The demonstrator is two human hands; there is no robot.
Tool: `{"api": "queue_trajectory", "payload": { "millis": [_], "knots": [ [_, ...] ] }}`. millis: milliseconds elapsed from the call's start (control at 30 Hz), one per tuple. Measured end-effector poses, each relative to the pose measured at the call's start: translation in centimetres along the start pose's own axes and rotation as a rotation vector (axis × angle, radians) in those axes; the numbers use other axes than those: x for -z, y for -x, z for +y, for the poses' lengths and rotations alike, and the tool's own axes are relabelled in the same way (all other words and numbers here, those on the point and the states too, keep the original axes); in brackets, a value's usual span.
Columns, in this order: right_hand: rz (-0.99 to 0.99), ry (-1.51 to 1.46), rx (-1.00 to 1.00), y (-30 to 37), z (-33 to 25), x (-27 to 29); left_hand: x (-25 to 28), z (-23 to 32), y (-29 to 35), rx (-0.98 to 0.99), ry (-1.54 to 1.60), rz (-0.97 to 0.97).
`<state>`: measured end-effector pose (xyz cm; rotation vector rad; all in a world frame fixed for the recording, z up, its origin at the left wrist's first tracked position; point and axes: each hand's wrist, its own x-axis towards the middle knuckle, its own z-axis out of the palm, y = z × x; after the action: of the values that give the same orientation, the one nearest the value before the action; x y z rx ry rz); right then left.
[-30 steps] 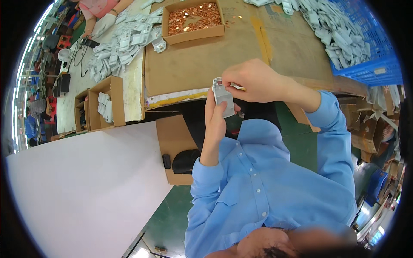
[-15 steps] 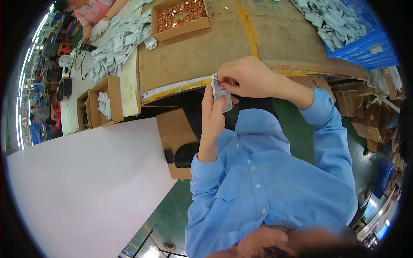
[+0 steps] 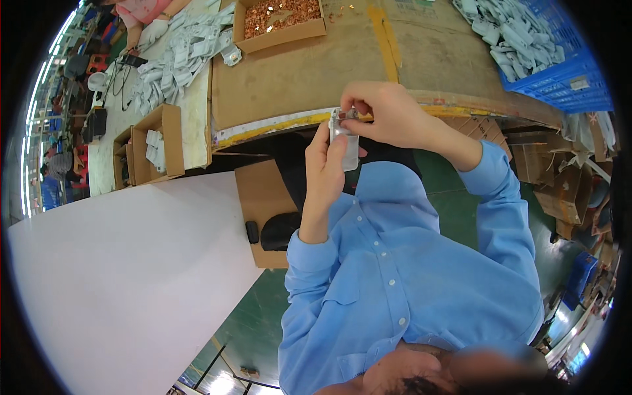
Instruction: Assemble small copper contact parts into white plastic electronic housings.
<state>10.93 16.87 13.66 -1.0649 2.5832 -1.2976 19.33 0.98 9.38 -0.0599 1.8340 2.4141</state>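
In my left hand [image 3: 320, 168] is a pale grey plastic casing [image 3: 348, 155], held upright with the thumb across its front and the fingers behind. At the casing's upper end, my right hand [image 3: 388, 117] is closed in a pinch, thumb and forefinger at the open top. A speck of copper colour shows between those fingertips, too small to make out. Both hands are just off the near edge of the cardboard-covered table [image 3: 296, 85]. Beyond them stands a cardboard tray of small copper-coloured parts [image 3: 280, 16].
Many similar casings lie heaped at the left [image 3: 178, 59], and more fill a blue plastic crate [image 3: 559, 85] at the right. A small cardboard box [image 3: 172, 141] stands on the left table. A white board [image 3: 131, 270] spans the lower left. A gloved co-worker's hand [image 3: 155, 31] is far left.
The casing has turned, so its front now faces me more. My right hand has shifted slightly right and its fingers have bent differently at the casing's top. The whole view has shifted slightly.
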Motion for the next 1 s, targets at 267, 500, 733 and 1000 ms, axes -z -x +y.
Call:
{"api": "queue_trajectory", "payload": {
  "millis": [267,500,733,1000],
  "knots": [
    [0.034,-0.063,-0.044,0.5,0.5,-0.8,0.6,-0.3,-0.2,-0.002,-0.095,0.017],
    [-0.025,-0.044,-0.118,0.7,-0.4,-0.9,0.7,-0.4,-0.3,0.010,-0.217,0.041],
    [-0.039,-0.198,-0.254,0.7,0.5,-1.6,-0.1,-0.6,-0.2,-0.047,-0.290,0.101],
    [-0.041,-0.268,-0.273,0.9,0.8,-2.2,-0.1,-0.9,0.1,-0.037,-0.318,0.127]
  ]
}}
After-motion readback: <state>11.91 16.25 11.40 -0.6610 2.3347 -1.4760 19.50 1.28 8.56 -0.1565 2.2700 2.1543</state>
